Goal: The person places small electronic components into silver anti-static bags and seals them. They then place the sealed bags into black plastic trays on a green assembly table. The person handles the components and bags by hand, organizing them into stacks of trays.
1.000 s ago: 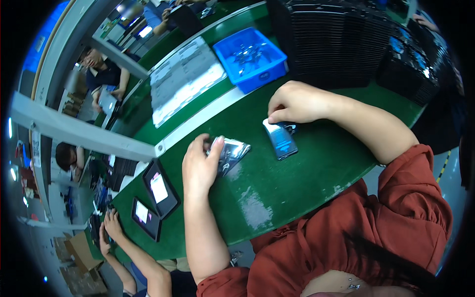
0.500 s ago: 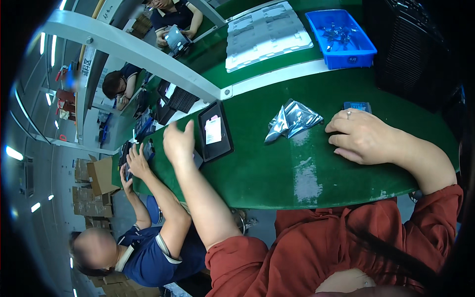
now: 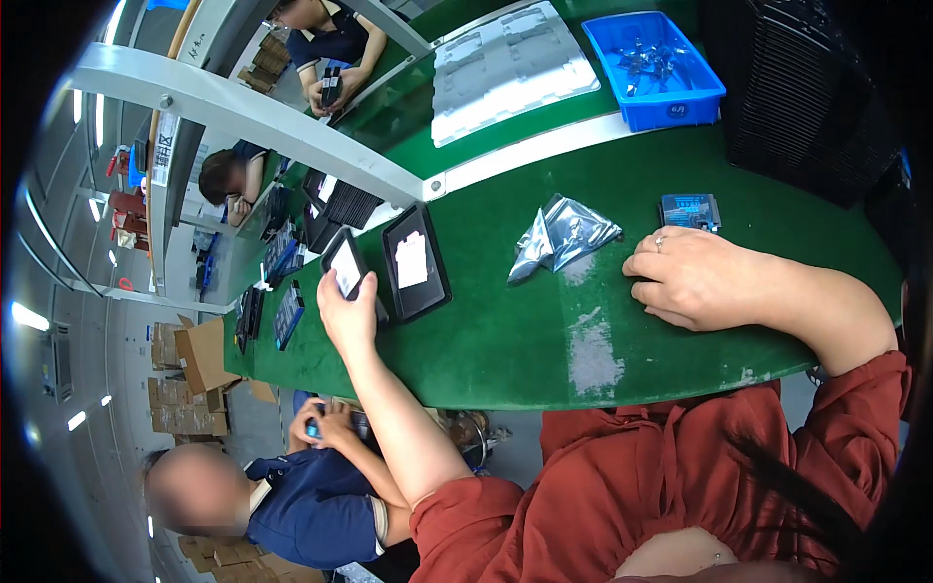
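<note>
My left hand (image 3: 348,316) is closed on a small flat black-rimmed tray (image 3: 344,262) with a pale face, tilted up above the table. Right of it lies a larger black shallow tray (image 3: 394,282) holding a white and pink paper label (image 3: 412,260). My right hand (image 3: 695,280) rests on the green table (image 3: 496,340), fingers loosely bent and slightly apart, with nothing visible in them. Just beyond its knuckles sits a flat black component with a blue label (image 3: 689,211), its near edge partly covered by the hand. Between the hands lies a crumpled silver antistatic bag (image 3: 569,238).
A blue bin (image 3: 671,115) with small silvery parts and a grey-white moulded tray (image 3: 510,73) stand beyond the white rail (image 3: 544,153). A black ribbed stack (image 3: 802,97) rises at far right. Blue-black devices (image 3: 289,316) lie at left, near a seated co-worker (image 3: 311,515).
My left hand has closed on the small tray, now raised. The co-worker's hands have left the table with a small bluish thing. More of the blue-labelled component shows beyond my right hand.
</note>
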`<state>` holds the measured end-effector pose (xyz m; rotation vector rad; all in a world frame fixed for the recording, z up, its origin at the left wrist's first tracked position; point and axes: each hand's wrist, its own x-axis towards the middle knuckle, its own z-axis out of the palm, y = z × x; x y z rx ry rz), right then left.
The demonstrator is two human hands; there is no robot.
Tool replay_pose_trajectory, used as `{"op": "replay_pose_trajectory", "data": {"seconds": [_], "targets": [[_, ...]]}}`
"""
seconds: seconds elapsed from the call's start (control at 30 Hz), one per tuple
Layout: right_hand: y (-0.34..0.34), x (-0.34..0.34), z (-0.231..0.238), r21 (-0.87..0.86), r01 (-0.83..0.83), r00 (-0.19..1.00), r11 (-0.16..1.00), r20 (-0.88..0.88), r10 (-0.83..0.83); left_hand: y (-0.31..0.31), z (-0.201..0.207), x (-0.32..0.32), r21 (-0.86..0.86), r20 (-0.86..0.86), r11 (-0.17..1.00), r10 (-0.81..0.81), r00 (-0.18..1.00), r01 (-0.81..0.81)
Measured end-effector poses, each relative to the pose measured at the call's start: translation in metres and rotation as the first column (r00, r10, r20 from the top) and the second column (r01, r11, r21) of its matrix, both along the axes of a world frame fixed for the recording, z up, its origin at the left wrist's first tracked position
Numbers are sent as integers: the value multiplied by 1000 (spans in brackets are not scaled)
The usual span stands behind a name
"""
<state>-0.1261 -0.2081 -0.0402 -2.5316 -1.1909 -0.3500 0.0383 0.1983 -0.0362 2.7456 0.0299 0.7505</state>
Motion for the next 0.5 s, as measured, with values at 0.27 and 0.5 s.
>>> {"op": "replay_pose_trajectory", "data": {"seconds": [0.27,0.5], "targets": [[7,-8,-5,-62,-80,997,995,-14,79,-83,-19,-3,199,-344,977,4,939,69],[16,-13,-1,34,-158,982,987,-103,160,-83,-25,-4,233,-374,970,30,927,63]]}}
